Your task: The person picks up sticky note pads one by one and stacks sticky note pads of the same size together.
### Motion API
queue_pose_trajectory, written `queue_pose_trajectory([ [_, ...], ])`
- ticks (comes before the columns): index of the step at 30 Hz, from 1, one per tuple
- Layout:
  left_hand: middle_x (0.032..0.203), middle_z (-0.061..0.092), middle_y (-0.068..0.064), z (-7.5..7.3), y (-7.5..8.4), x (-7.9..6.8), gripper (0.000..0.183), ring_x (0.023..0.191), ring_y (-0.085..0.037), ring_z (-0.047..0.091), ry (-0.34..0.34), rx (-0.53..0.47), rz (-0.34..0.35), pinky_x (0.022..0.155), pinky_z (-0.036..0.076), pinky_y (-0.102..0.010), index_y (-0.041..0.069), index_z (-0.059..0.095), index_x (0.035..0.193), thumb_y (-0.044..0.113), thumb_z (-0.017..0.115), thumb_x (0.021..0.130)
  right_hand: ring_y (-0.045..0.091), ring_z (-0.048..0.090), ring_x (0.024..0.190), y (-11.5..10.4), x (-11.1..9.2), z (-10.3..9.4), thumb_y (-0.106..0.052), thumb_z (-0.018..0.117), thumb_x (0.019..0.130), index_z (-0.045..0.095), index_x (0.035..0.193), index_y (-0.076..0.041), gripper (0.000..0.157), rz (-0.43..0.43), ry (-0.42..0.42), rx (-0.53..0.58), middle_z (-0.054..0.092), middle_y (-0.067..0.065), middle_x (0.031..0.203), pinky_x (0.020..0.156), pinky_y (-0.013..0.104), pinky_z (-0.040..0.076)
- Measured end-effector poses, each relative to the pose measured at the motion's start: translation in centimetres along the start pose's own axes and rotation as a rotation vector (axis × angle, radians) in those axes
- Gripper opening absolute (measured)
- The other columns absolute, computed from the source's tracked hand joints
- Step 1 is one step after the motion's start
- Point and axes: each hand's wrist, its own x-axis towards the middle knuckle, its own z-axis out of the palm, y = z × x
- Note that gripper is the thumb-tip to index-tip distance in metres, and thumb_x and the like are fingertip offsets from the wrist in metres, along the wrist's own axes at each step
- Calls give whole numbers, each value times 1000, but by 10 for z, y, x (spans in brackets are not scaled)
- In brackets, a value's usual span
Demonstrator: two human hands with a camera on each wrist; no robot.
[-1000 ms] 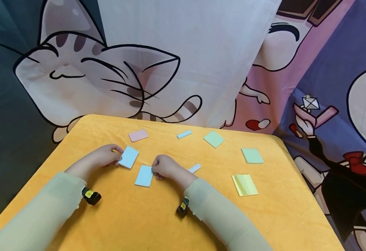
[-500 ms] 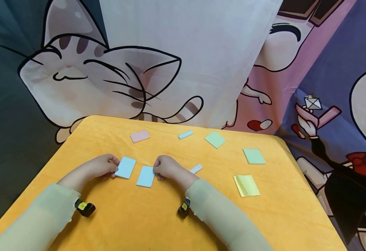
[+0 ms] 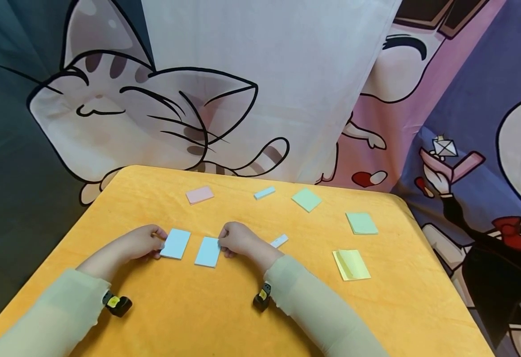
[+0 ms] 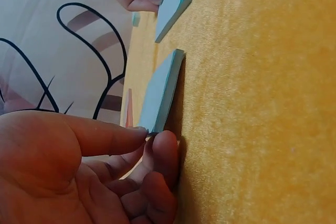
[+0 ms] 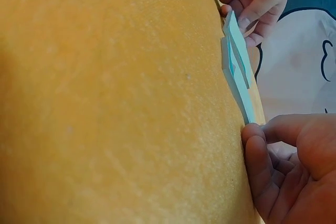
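Two light-blue sticky note pads lie side by side in the head view, a narrow gap between them. My left hand (image 3: 142, 243) pinches the outer edge of the left blue pad (image 3: 175, 244) between thumb and fingers. In the left wrist view that blue pad (image 4: 161, 93) is tilted slightly, with a dark shadow under its edge. My right hand (image 3: 238, 239) pinches the right edge of the other blue pad (image 3: 207, 252). The right wrist view shows this pad (image 5: 239, 87) from the side, gripped at its near end.
On the yellow tablecloth (image 3: 225, 307) lie a pink pad (image 3: 200, 195), a small blue strip (image 3: 264, 193), two green pads (image 3: 306, 200) and a yellow pad (image 3: 351, 265). A pale strip (image 3: 279, 241) is beside the right wrist. A cartoon-printed curtain (image 3: 260, 74) hangs behind the table.
My left hand has brought its blue pad toward me and slightly left, so it now sits almost level with the other pad. My right hand has stayed in place.
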Motion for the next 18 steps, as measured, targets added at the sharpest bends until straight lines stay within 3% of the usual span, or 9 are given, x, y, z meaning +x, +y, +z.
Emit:
queue_pose_trajectory([
  [8,89,60,-11,1,0,2,35,74,-21,60,20,11,-15,64,46,-34,-5,45,128,16,53,101,20,62,57,1,0,-1,-12,60,99,62,87,-7,13,-2,0,-3,63,9,71,55,31,53],
  [14,98,57,-16,2,5,2,32,74,-21,60,70,98,-18,63,48,-35,-4,48,124,16,54,99,19,62,57,1,1,0,-11,61,98,62,86,-7,13,-5,-1,-1,63,8,71,54,30,53],
  [18,89,56,-13,2,10,0,31,71,-22,57,87,171,20,63,46,-34,-5,50,121,16,56,98,19,62,57,1,1,0,-12,60,98,62,86,-7,13,-8,-2,3,63,8,70,54,30,53],
])
